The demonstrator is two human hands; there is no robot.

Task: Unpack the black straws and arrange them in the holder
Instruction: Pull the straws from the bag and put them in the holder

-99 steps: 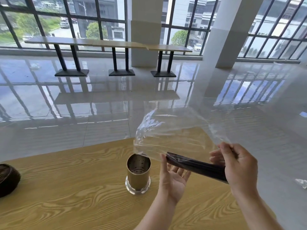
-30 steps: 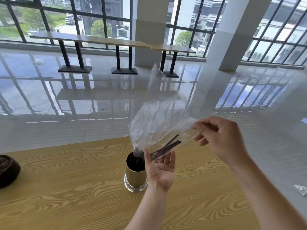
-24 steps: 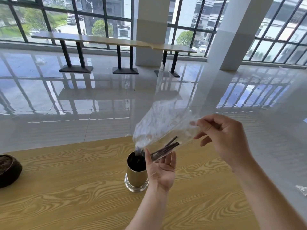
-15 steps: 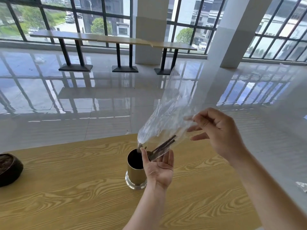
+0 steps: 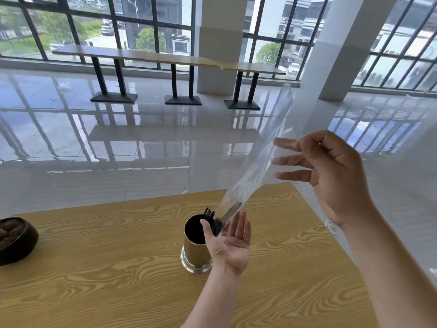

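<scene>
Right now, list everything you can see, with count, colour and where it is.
straws: several, count unclear, black, some standing in the holder, some in the bag's lower end
holder: one, gold, upright mid-table
bag: one, clear, slanted above the holder, mouth down
table: one, light wood, foreground
bowl: one, dark, table's left edge
far tables: one row, wood tops, black legs, by the windows
pillars: two, white, background
floor: glossy pale tiles
windows: black-framed, back wall
left hand: open, palm up, beside the holder under the bag's mouth
right hand: raised, holds the bag's upper part
</scene>
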